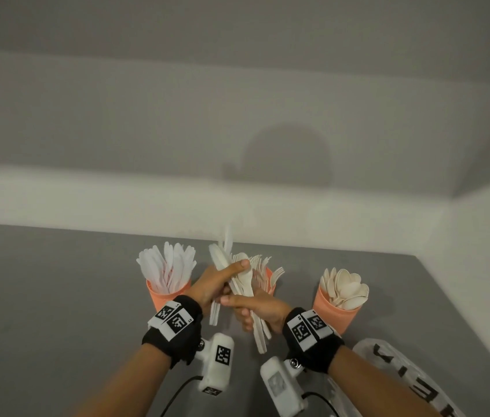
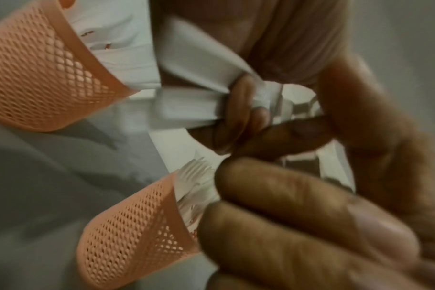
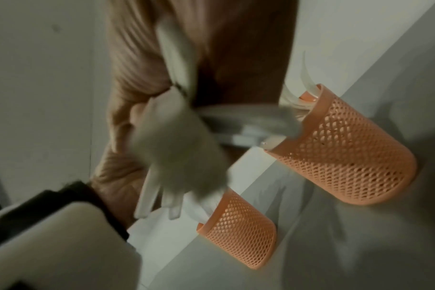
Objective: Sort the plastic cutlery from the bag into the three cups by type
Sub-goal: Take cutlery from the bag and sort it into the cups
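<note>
gripping mixed cutlery bundle (image 1: 245,288) in both left hand (image 1: 218,282) and right hand (image 1: 263,311), fingers curled round it, hovering near fork cup (image 1: 269,282), knife cup (image 1: 165,291) left, spoon cup (image 1: 335,311) right

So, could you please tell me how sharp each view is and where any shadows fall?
Head view: fairly sharp, the three cups readable, a round shadow on the wall behind. Left wrist view: blurred, the near fingers soft, cup mesh still legible. Right wrist view: the cutlery bundle is smeared, the cups crisper, dim shadows on the table.
</note>
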### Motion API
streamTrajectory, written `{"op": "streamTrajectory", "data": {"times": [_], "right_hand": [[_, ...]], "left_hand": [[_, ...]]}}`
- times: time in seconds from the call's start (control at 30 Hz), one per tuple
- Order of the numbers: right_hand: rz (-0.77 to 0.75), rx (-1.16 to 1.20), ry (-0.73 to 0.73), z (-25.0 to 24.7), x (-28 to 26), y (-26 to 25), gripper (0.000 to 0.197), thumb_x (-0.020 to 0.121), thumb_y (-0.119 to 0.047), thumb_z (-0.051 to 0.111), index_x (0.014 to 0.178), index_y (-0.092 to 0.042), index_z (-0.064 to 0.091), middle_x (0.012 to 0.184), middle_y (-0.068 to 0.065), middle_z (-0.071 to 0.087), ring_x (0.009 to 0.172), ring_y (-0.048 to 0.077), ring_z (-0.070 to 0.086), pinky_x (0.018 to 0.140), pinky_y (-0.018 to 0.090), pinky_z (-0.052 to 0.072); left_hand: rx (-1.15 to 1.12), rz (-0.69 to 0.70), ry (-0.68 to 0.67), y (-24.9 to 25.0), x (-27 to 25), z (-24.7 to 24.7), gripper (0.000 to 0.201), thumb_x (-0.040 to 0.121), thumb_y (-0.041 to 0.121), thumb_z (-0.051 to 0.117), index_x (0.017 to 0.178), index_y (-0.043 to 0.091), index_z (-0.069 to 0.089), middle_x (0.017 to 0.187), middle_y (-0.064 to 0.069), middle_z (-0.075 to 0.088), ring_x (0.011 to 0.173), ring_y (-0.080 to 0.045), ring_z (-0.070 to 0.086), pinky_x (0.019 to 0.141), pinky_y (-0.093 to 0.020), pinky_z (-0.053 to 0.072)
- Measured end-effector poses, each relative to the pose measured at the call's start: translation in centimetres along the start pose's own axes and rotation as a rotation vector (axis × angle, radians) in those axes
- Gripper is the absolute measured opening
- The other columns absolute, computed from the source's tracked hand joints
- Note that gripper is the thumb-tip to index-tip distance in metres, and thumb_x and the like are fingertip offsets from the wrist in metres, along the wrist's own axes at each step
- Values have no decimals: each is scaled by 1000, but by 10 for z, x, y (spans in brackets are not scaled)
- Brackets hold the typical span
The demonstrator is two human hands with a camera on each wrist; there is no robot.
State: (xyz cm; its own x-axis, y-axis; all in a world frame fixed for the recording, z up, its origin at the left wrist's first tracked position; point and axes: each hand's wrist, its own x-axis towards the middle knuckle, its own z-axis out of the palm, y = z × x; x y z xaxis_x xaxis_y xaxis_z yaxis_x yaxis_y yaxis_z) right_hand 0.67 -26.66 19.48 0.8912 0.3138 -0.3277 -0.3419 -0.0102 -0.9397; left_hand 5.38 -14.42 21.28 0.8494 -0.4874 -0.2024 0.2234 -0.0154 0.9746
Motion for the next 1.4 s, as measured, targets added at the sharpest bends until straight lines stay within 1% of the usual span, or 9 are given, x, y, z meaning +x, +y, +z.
{"op": "streamTrajectory", "data": {"times": [0.2,0.33,0.5,0.6,0.67,0.77,0.83,0.93,1.4], "right_hand": [[84,-28,-5,4,1,-8,12,91,-15,56,80,-11,58,42,-5,53,41,9,55,54,24,51],[-129,-181,249,8,9,-3,13,90,-9,57,81,-18,55,51,-6,60,46,7,58,52,21,51],[-194,-96,336,9,12,6,10,95,-21,50,87,-16,52,52,1,44,35,9,41,38,22,36],[-155,123,308,1,9,3,20,95,-32,50,85,-15,51,51,0,42,31,6,35,32,16,29],[-150,247,317,-5,9,1,22,95,-34,49,89,-13,52,49,-1,42,30,5,33,31,13,25],[-153,270,353,-11,12,1,21,96,-33,47,93,-13,53,48,0,46,29,6,33,32,13,23],[-161,244,358,-12,14,2,21,96,-31,48,91,-12,54,52,4,49,30,7,35,32,14,25],[-181,200,345,-7,14,3,22,97,-30,46,90,-12,56,54,4,51,31,7,38,31,15,27],[-107,313,376,-2,21,6,19,97,-27,47,95,-10,56,62,9,60,50,17,63,51,28,56]], "left_hand": [[181,5,236,11,1,14,3,81,5,61,84,4,60,72,-8,63,62,-16,62,52,-22,48],[170,50,494,10,11,19,22,78,10,66,98,3,58,84,-10,63,81,-25,62,68,-30,51],[45,109,437,16,9,19,43,76,31,73,104,0,60,96,-23,68,78,-28,68,58,-29,55],[59,51,497,15,8,11,49,82,49,62,98,3,58,104,-33,61,96,-47,60,88,-52,49],[35,26,550,9,8,4,42,83,51,58,88,9,58,82,-17,61,68,-32,59,98,-58,40],[-5,7,560,4,8,2,35,85,46,58,79,11,57,65,-1,49,51,-12,40,74,-49,51],[35,28,522,5,7,6,34,86,41,60,70,11,55,52,3,45,45,-9,38,49,-27,39],[94,85,461,2,9,13,33,87,28,64,60,11,53,37,9,47,30,-1,42,40,-15,33],[96,142,647,-10,16,9,28,97,21,40,74,9,50,60,-5,48,58,-23,49,61,-31,44]]}}
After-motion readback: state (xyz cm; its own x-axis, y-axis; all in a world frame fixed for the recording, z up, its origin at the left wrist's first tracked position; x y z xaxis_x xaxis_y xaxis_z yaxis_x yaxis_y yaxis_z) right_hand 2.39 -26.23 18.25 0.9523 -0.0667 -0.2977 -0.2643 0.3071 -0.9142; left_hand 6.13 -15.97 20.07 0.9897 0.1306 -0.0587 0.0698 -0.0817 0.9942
